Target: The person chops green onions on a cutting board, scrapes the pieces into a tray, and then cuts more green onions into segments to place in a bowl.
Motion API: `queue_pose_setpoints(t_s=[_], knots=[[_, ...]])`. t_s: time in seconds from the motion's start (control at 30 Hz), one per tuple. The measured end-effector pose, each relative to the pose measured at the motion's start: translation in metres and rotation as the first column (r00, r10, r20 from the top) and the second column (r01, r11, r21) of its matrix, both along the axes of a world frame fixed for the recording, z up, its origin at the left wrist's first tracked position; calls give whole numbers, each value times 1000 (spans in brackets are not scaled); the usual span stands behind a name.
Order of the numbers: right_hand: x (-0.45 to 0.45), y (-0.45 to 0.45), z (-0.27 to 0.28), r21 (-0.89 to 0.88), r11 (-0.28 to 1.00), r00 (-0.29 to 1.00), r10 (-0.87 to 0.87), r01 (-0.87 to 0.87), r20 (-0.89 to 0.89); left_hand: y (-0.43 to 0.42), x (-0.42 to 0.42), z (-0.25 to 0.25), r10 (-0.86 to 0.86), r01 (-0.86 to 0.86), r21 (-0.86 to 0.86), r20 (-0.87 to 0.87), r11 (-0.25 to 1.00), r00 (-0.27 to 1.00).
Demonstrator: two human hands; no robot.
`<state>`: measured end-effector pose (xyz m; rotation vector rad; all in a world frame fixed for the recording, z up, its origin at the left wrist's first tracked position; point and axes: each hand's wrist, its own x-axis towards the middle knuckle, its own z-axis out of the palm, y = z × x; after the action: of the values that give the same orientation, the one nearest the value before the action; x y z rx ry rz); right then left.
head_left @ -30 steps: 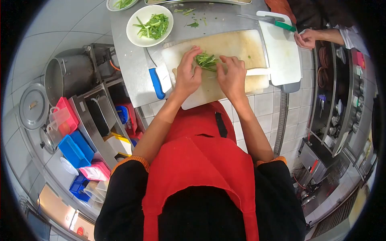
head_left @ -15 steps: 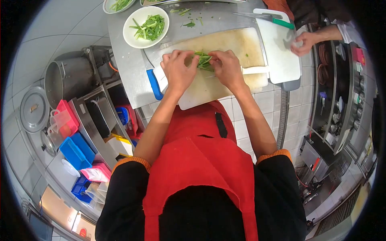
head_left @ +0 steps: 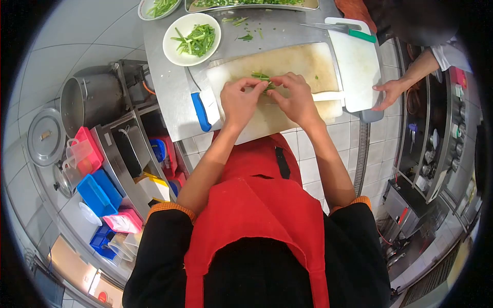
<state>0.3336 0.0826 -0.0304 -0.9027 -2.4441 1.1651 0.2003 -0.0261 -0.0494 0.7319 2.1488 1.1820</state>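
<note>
My left hand (head_left: 239, 102) and my right hand (head_left: 298, 100) meet over the worn cutting board (head_left: 292, 59). Pinched between the fingertips of both is a small bundle of cut spring onion stalks (head_left: 260, 76), partly hidden by the fingers. A knife's white handle (head_left: 328, 96) lies on the board beside my right hand, pointing right; its blade is mostly covered from view. Left of my left hand, a blue handle (head_left: 201, 111) rests at the board's edge. A white bowl (head_left: 168, 47) of cut green stalks stands up and left of the board.
A second white board (head_left: 357, 72) bears a green-handled knife (head_left: 359, 34); a co-worker's hand (head_left: 391, 94) touches its right edge. A metal tray (head_left: 313, 6) of chopped greens sits at the back. Loose green scraps (head_left: 246, 37) lie on the steel table (head_left: 169, 102).
My hands have drawn closer together around the stalks. The co-worker's hand has moved down to the white board's edge. The view has shifted slightly, showing more of the back tray.
</note>
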Motion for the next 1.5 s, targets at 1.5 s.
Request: queue_pose_setpoints(t_s=[1.5], knots=[[-14,24,-23,150,989,999,-20,13,48,-15,-33,-22,-115,230,107,-625,967,772]])
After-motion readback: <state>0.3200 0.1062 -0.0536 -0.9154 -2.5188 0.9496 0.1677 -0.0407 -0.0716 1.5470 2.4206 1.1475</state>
